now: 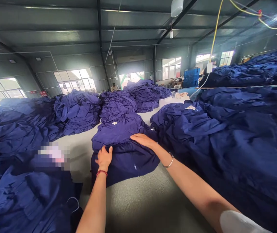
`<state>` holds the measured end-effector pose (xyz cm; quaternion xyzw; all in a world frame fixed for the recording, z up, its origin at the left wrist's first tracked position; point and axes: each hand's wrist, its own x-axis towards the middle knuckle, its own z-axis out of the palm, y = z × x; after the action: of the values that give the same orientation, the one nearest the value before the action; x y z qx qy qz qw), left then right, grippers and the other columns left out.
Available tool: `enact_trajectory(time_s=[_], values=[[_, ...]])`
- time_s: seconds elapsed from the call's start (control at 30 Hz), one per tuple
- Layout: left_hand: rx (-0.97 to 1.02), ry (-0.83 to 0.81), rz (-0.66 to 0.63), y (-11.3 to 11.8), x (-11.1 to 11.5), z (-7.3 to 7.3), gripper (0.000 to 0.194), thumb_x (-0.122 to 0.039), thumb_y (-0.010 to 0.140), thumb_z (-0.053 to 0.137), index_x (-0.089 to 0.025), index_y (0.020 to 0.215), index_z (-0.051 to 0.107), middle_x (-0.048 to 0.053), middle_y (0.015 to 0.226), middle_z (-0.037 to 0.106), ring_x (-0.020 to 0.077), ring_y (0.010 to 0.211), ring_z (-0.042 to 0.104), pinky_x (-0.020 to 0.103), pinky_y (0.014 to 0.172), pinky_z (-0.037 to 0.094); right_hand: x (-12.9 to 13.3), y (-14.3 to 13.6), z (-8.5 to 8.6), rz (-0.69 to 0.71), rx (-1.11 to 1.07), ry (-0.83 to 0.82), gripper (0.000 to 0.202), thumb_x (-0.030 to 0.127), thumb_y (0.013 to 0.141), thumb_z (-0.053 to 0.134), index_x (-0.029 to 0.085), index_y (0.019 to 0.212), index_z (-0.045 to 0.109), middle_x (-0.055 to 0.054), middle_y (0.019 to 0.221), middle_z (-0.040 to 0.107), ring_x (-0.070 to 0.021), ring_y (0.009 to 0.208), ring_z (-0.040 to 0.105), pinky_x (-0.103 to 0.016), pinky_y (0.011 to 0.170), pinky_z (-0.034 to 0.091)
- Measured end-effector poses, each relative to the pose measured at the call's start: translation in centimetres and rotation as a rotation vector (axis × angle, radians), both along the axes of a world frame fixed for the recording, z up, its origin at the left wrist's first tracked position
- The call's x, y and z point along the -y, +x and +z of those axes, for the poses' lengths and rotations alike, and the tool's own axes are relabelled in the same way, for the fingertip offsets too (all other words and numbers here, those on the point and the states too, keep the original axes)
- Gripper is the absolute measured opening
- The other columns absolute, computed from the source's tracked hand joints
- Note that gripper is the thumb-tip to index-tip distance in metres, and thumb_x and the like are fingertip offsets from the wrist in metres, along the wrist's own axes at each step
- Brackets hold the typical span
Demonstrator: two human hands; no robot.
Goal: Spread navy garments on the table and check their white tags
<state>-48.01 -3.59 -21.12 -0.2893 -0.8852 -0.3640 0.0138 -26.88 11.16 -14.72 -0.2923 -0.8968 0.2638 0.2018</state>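
Observation:
A navy blue garment (125,158) lies spread on the pale table in front of me, with a small white label near its far edge. My left hand (104,156) rests on its left side, fingers apart, a red bead bracelet at the wrist. Across the middle of the cloth lies my right hand (143,140), stretched out flat, with a light bracelet on that wrist. Neither hand grips a fold that I can see. The far end of the garment meets a heap of similar cloth (117,105).
Large navy piles (213,132) stand close on my right, and another heap (26,194) is at the near left. More piles (77,110) line the far side of the table (135,207). A yellow cord (215,32) hangs at the upper right, near blue crates (191,78).

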Motion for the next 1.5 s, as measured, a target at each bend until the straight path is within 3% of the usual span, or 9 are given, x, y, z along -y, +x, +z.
enact_trajectory(time_s=[0.1, 0.17, 0.27, 0.37, 0.77, 1.13, 1.23, 1.33, 1.5], values=[[0.008, -0.101, 0.008, 0.7, -0.3, -2.3, 0.066, -0.064, 0.086, 0.049, -0.030, 0.143, 0.051, 0.014, 0.159, 0.037, 0.0452, 0.149, 0.020, 0.080, 0.105, 0.021, 0.4, -3.0, -3.6, -0.173, 0.080, 0.062, 0.061, 0.054, 0.098, 0.041, 0.026, 0.152, 0.043, -0.008, 0.165, 0.026, -0.0282, 0.152, 0.019, -0.047, 0.122, 0.017], [-0.037, -0.125, 0.023, 1.1, -0.2, -3.8, 0.068, -0.065, 0.088, 0.046, -0.034, 0.148, 0.046, 0.010, 0.164, 0.029, 0.0442, 0.151, 0.013, 0.082, 0.106, 0.012, 0.3, -4.0, -6.4, -0.231, 0.148, 0.134, 0.064, 0.059, 0.098, 0.039, 0.032, 0.156, 0.033, -0.007, 0.168, 0.011, -0.0319, 0.154, 0.005, -0.057, 0.121, 0.005], [-0.109, -0.099, 0.061, 1.6, 0.2, -5.3, 0.070, -0.066, 0.089, 0.044, -0.034, 0.151, 0.041, 0.011, 0.165, 0.027, 0.0439, 0.151, 0.013, 0.083, 0.105, 0.011, 0.1, -4.0, -9.7, -0.282, 0.157, 0.264, 0.063, 0.061, 0.098, 0.038, 0.036, 0.156, 0.031, -0.005, 0.169, 0.008, -0.0313, 0.154, -0.001, -0.059, 0.120, -0.002], [-0.150, -0.073, 0.088, 2.3, 0.6, -5.8, 0.071, -0.066, 0.089, 0.045, -0.034, 0.152, 0.039, 0.013, 0.163, 0.030, 0.0452, 0.150, 0.016, 0.084, 0.103, 0.013, 0.3, -3.3, -11.2, -0.305, 0.135, 0.333, 0.064, 0.060, 0.098, 0.040, 0.038, 0.156, 0.030, -0.004, 0.169, 0.009, -0.0314, 0.154, 0.000, -0.062, 0.119, -0.001], [-0.095, -0.239, 0.131, 6.3, 3.7, -7.0, 0.073, -0.067, 0.091, 0.037, -0.032, 0.155, 0.036, 0.013, 0.166, 0.021, 0.0472, 0.150, 0.013, 0.084, 0.103, 0.014, 3.0, 0.7, -11.6, -0.240, 0.204, 0.281, 0.070, 0.061, 0.094, 0.044, 0.041, 0.157, 0.022, -0.003, 0.169, 0.000, -0.0332, 0.154, -0.004, -0.067, 0.117, 0.003], [-0.013, -0.375, 0.082, 7.4, 5.7, -7.4, 0.071, -0.065, 0.085, 0.046, -0.030, 0.147, 0.048, 0.017, 0.164, 0.026, 0.0529, 0.144, 0.024, 0.086, 0.097, 0.021, 6.2, 3.7, -11.4, -0.207, 0.299, 0.163, 0.072, 0.065, 0.093, 0.042, 0.043, 0.157, 0.019, -0.005, 0.169, 0.001, -0.0355, 0.154, -0.001, -0.069, 0.114, -0.001], [0.019, -0.380, 0.067, 7.2, 5.8, -6.7, 0.066, -0.060, 0.079, 0.059, -0.026, 0.136, 0.061, 0.020, 0.159, 0.035, 0.0554, 0.140, 0.030, 0.085, 0.096, 0.024, 6.9, 4.3, -11.3, -0.204, 0.320, 0.132, 0.071, 0.065, 0.094, 0.042, 0.043, 0.157, 0.020, -0.006, 0.169, 0.004, -0.0363, 0.154, 0.002, -0.069, 0.114, 0.000], [0.057, -0.352, 0.034, 6.5, 5.9, -5.5, 0.054, -0.052, 0.066, 0.075, -0.021, 0.110, 0.073, 0.024, 0.141, 0.054, 0.0559, 0.134, 0.039, 0.083, 0.098, 0.023, 7.6, 5.0, -11.0, -0.195, 0.348, 0.099, 0.070, 0.064, 0.093, 0.042, 0.042, 0.157, 0.023, -0.008, 0.169, 0.008, -0.0373, 0.153, 0.006, -0.069, 0.114, 0.001], [0.114, -0.267, -0.032, 4.1, 5.9, -3.7, 0.036, -0.052, 0.060, 0.082, -0.022, 0.078, 0.072, 0.021, 0.103, 0.072, 0.0512, 0.121, 0.056, 0.081, 0.094, 0.029, 8.7, 6.5, -10.0, -0.192, 0.386, 0.093, 0.062, 0.061, 0.093, 0.045, 0.036, 0.150, 0.043, -0.013, 0.160, 0.033, -0.0381, 0.148, 0.024, -0.069, 0.114, 0.010]])
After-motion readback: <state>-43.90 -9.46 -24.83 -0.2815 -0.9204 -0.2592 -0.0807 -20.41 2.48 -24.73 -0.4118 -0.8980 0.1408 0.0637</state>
